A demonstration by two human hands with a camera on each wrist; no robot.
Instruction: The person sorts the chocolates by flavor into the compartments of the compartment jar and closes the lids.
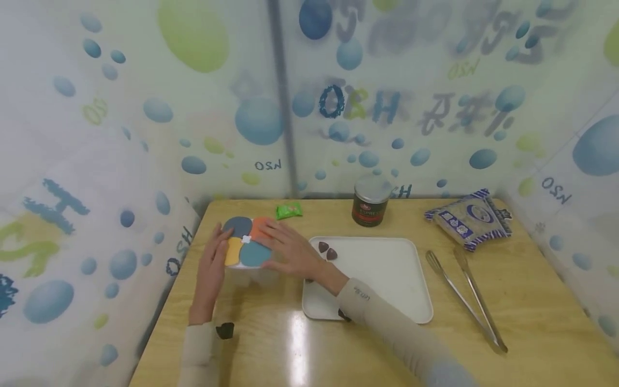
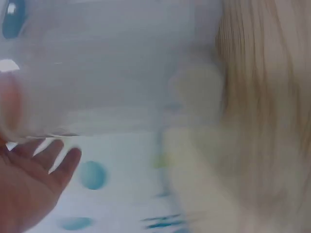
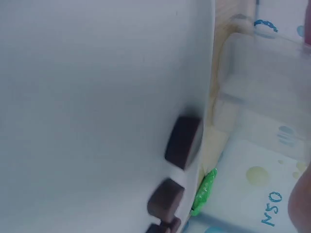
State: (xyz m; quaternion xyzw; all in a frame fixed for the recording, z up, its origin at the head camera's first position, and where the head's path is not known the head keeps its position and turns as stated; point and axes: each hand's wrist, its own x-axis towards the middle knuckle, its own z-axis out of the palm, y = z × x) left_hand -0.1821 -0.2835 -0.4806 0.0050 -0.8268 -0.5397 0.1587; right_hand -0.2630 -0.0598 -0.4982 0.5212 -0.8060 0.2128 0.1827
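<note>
A clear box (image 2: 112, 73) with a four-petal lid (image 1: 255, 253) in slate, orange, yellow and teal is at the left of the table, between both hands. My left hand (image 1: 213, 260) holds its left side, fingertips at the lid's edge. Across the right part of the lid lie the fingers of my right hand (image 1: 295, 252), with the thumb at the front right corner. The right wrist view shows the box's see-through wall (image 3: 262, 82). Beneath the right forearm is a white tray (image 1: 387, 269) bearing several dark brown wedge-shaped pieces (image 3: 183, 141), some partly hidden by the arm.
A green wrapped packet (image 1: 288, 210) lies behind the box. Farther right stands a dark can with a silver lid (image 1: 369, 207). A blue-and-white bag (image 1: 471, 219) is at the back right, and metal tongs (image 1: 476, 301) lie right of the tray. Patterned curtains surround the table.
</note>
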